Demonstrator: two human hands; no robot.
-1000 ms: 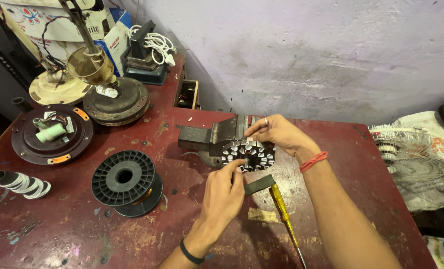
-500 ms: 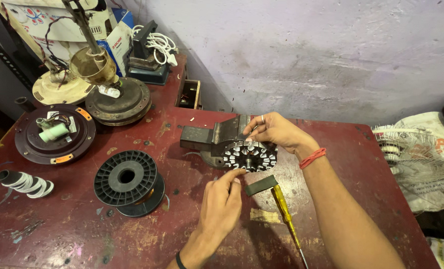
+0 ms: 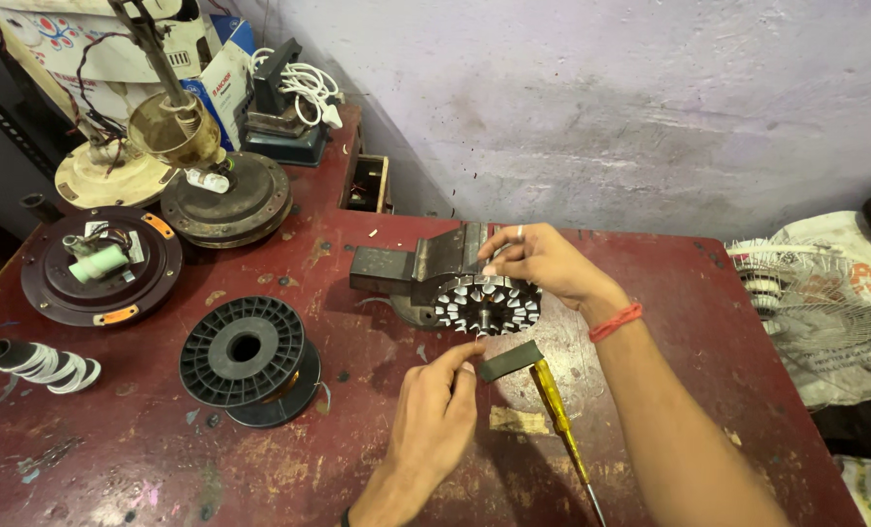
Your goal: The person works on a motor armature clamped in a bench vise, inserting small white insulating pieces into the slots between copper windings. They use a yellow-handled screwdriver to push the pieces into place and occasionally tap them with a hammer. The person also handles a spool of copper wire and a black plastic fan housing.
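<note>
The red workbench (image 3: 650, 293) carries all parts. At its centre stands a grey bench vise (image 3: 416, 271), its body running left to right along the bench. Against the vise's right end sits the fan stator (image 3: 486, 305), a round slotted core standing on edge. Its flat face turns toward the camera and its shaft axis runs roughly front to back, into the vise; whether the vise clamps it cannot be told.

The right hand (image 3: 545, 262) rests on the top rim of the stator, fingers curled loosely over the edge and touching it, not pinching hard. The left hand (image 3: 435, 415) sits just below the stator, thumb and forefinger pressed together at the tips near the lower rim; whether anything is pinched between them cannot be told.

A black wire spool (image 3: 250, 356) lies flat well left of the left hand. A hammer (image 3: 543, 390) with a yellow handle lies beside the left hand, head toward the stator, handle running toward the front edge.
</note>
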